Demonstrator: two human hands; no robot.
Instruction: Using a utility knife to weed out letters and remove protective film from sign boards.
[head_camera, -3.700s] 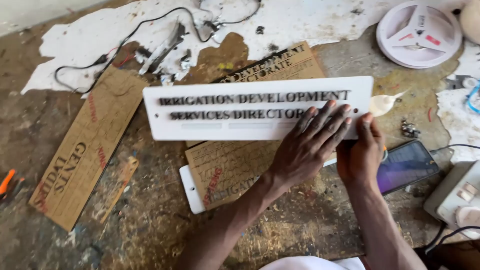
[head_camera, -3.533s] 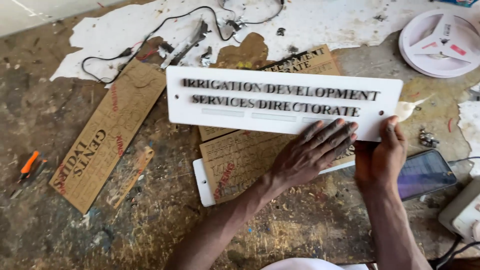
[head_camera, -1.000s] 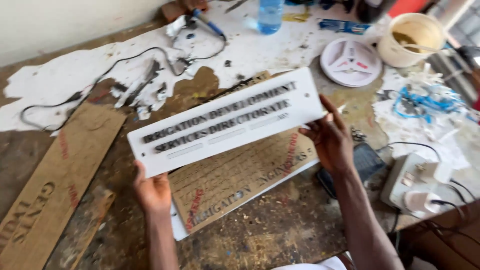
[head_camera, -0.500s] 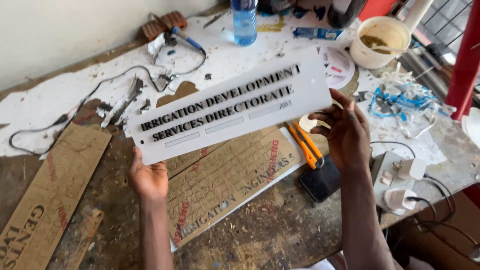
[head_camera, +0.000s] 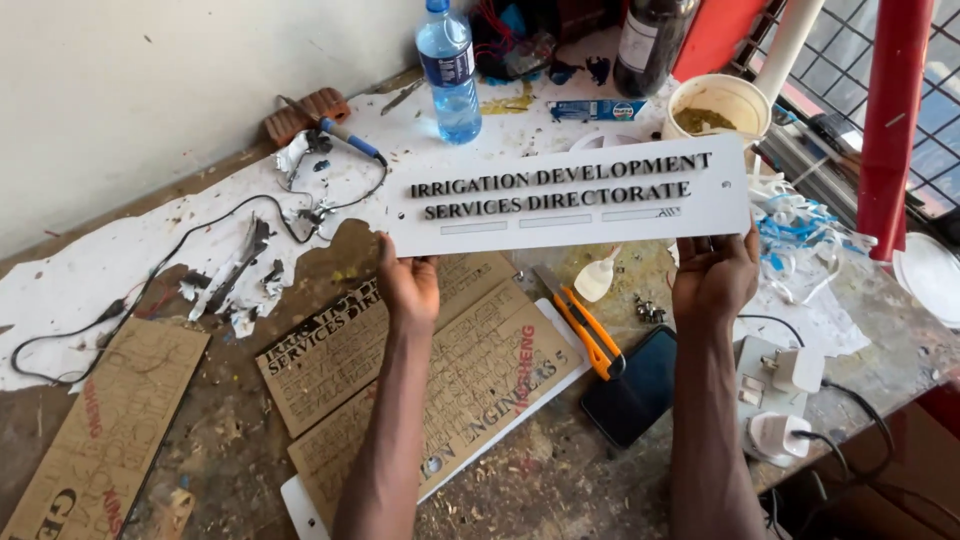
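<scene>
Head view: left hand (head_camera: 408, 288) grips the lower left corner of a long white sign (head_camera: 570, 195) with raised black letters, and right hand (head_camera: 714, 280) grips its lower right corner, so the sign hangs level above the tabletop (head_camera: 560, 480). Below lie brown cardboard stencils (head_camera: 470, 370), an orange utility knife (head_camera: 585, 330) and a dark phone (head_camera: 640, 385). Farther back stand a water bottle (head_camera: 450, 70) and a cream bucket (head_camera: 718, 108).
</scene>
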